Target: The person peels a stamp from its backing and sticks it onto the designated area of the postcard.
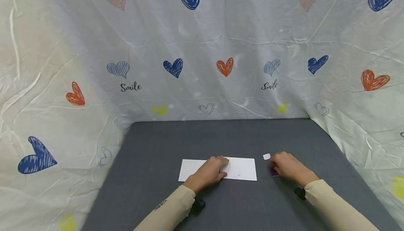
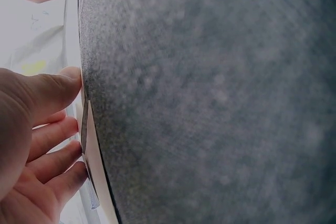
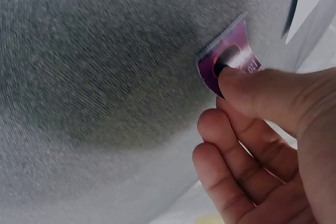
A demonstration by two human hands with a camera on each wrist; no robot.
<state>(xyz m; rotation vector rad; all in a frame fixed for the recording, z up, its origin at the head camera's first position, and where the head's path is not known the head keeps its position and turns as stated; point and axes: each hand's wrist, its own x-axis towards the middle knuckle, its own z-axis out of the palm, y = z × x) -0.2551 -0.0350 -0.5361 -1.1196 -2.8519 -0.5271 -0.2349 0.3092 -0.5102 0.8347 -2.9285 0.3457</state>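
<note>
My right hand (image 1: pixel 288 167) pinches a purple slip (image 3: pixel 231 43) over the grey table (image 1: pixel 157 138), right of the white paper (image 1: pixel 241 168). My left hand (image 1: pixel 209 171) rests on that paper, fingers loose. A white scrap (image 1: pixel 266 156) lies just beside my right fingers. Creased pale cloth (image 1: pixel 202 34) printed with hearts and "Smile" hangs behind and at both sides.

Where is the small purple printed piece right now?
The purple printed piece is pinched in the right hand; in the head view, it shows right of the white rectangular paper and below the small white piece.
</note>
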